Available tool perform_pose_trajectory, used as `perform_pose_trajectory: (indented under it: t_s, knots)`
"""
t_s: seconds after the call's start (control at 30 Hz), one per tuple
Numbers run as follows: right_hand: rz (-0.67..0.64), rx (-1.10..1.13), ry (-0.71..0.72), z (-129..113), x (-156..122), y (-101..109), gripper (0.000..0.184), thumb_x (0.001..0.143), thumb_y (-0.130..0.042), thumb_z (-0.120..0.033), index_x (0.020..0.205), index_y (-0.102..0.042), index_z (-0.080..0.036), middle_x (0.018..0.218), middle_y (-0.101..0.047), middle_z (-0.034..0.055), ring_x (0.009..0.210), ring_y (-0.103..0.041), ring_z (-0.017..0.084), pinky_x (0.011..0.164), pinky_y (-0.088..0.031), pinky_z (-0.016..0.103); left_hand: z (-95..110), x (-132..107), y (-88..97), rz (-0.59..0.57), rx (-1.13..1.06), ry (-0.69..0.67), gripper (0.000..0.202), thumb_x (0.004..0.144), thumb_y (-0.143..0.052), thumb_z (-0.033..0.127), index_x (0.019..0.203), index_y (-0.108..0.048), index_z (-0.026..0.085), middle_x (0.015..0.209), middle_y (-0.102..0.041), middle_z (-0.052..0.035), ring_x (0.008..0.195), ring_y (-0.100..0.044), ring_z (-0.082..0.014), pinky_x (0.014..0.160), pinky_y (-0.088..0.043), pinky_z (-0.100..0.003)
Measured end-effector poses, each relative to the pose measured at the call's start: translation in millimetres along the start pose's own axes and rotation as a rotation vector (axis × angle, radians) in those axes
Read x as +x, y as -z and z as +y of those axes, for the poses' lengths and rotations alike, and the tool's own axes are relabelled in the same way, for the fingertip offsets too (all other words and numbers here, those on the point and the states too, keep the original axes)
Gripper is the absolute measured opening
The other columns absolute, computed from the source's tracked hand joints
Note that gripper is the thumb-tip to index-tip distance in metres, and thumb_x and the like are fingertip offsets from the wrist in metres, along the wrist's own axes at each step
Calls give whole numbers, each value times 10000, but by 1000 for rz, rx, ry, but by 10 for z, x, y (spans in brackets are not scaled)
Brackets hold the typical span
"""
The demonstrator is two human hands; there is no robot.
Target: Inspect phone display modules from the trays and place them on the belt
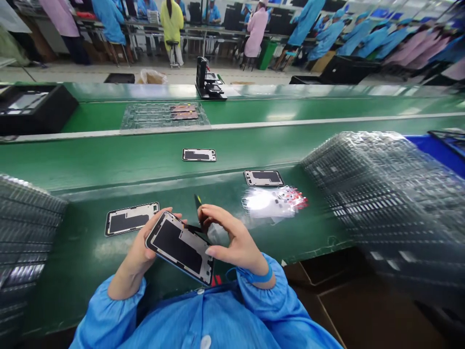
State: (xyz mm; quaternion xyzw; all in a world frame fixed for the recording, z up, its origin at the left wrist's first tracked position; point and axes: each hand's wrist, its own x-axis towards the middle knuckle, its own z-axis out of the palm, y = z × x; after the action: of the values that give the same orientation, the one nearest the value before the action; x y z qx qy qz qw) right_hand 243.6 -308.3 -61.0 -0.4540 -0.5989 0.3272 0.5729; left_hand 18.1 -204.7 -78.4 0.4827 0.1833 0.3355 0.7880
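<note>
On the green bench [109, 169], left grip [136, 247] clamps a phone panel [178, 247], right grip [232, 237] pinches a black tool [198, 206].

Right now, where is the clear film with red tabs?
In the head view, the clear film lies on the green conveyor belt, beyond the right hand, just below a phone display panel.

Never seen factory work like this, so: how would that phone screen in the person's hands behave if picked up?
The phone screen looks thin and flat, so it is probably stiff but fragile. It seems light, as the left hand cradles it easily. Its glossy rim may be slippery.
</note>
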Motion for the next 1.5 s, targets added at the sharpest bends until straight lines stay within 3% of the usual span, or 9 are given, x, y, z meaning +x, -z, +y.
perform_pose_trajectory:
  t_s: [0.17, 0.33, 0.67, 0.93, 1.1, 1.5]
  knots:
    - [-158, -153, 41, -46, 28, 72, 673, 842, -750, -531, 1418, -551, -247, 1441, -565, 145, 1340, -542, 282, 1126, -442, 440, 38, -12, -5, -4, 34, 8, 830, 632, -851, 610, 1370, -624, 308, 1312, -686, -115, 1099, -703, -327, 934, -579, -364]
    - [-229, -207, 41, -61, 33, 118, 652, 856, -732, -532, 1405, -563, -225, 1423, -579, 155, 1334, -550, 271, 1121, -446, 427, 31, -15, 10, 4, 100, 42, 866, 600, -843, 648, 1366, -627, 307, 1291, -699, -113, 1077, -710, -314, 904, -572, -324]
    - [-213, -267, 46, -61, 19, 60, 642, 858, -733, -522, 1389, -578, -196, 1406, -588, 163, 1313, -567, 265, 1110, -459, 400, -39, -18, 36, -12, 216, 27, 949, 573, -861, 653, 1400, -596, 268, 1363, -651, -119, 1293, -568, -360, 1048, -467, -367]
    - [-231, -232, 14, -8, -20, 67, 661, 838, -752, -529, 1392, -578, -213, 1413, -584, 159, 1314, -566, 271, 1111, -456, 413, -41, -18, 28, 6, 189, 54, 943, 585, -850, 661, 1402, -590, 270, 1335, -662, -119, 1273, -579, -363, 1048, -462, -386]
    - [-212, -222, 28, -4, -36, -16, 676, 846, -749, -519, 1416, -554, -213, 1435, -565, 171, 1335, -548, 273, 1123, -442, 423, -64, -12, -39, 12, 202, 14, 853, 604, -879, 590, 1374, -616, 335, 1358, -653, -68, 1304, -560, -315, 1057, -453, -331]
    - [-245, -201, -26, 8, -43, 54, 677, 841, -747, -535, 1415, -558, -231, 1435, -576, 153, 1342, -546, 293, 1125, -446, 452, -47, -7, -51, 84, 142, 24, 893, 612, -848, 639, 1378, -611, 246, 1285, -686, -126, 1181, -635, -335, 987, -500, -352]
